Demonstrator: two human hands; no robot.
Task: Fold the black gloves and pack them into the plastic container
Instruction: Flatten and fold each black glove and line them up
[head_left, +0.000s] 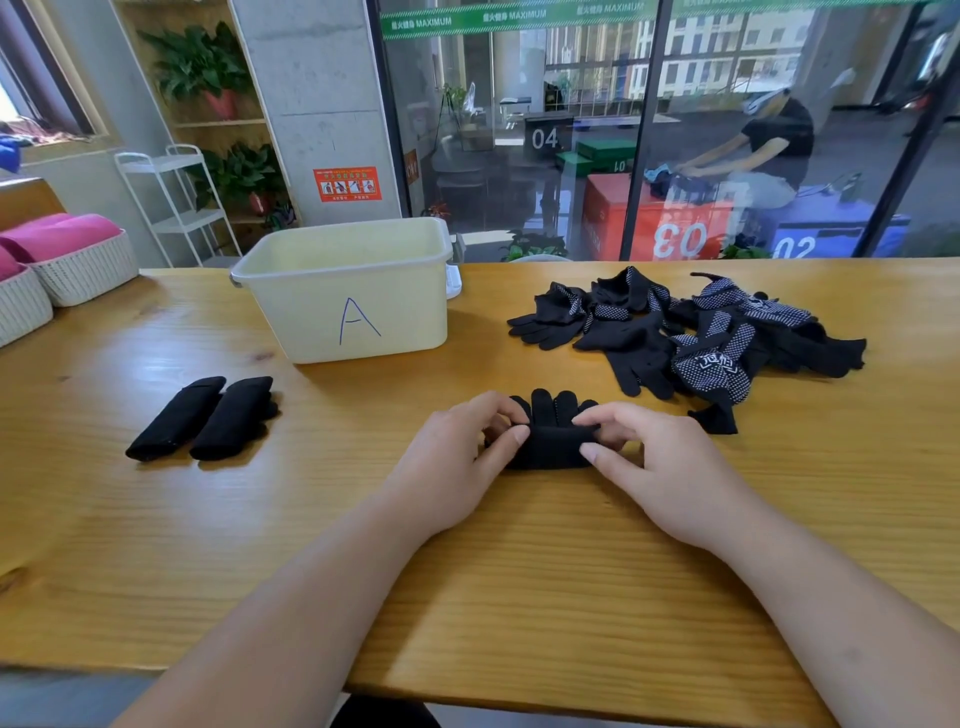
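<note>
Just nearer us than the container, slightly to its right, our left hand and right hand each pinched one end of the half-folded glove, which lay crosswise on the bench, equally close to both.
</note>
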